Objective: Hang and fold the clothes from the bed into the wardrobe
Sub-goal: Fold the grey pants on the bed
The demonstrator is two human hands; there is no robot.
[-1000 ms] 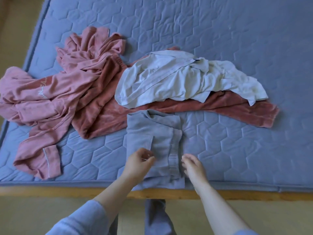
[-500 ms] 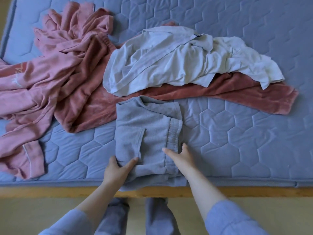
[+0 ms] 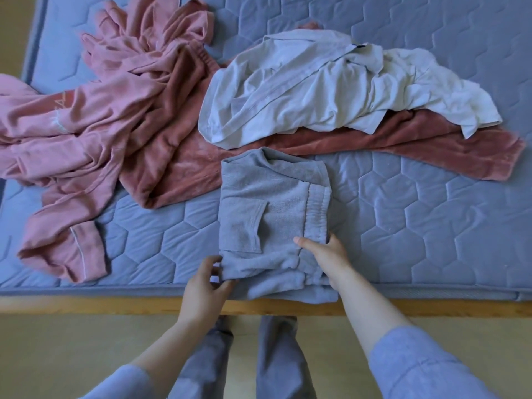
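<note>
A folded grey garment (image 3: 270,214) with a pocket and an elastic waistband lies at the near edge of the blue quilted mattress (image 3: 417,214). My left hand (image 3: 205,286) pinches its near left corner, thumb under the fold. My right hand (image 3: 326,254) grips its near right side, thumb on top and fingers beneath the waistband edge. Behind it lie a crumpled white shirt (image 3: 325,90), a dark rose velvet garment (image 3: 403,145) partly under the shirt, and a heap of pink clothes (image 3: 95,116) to the left.
The wooden bed frame (image 3: 431,308) runs along the mattress's near edge. Below it are the yellowish floor (image 3: 72,347) and my legs in grey trousers (image 3: 276,355). No wardrobe is in view.
Both hands have slid from on top of the folded grey garment to its near corners and now hold its edges. The view has shifted closer to the bed.
</note>
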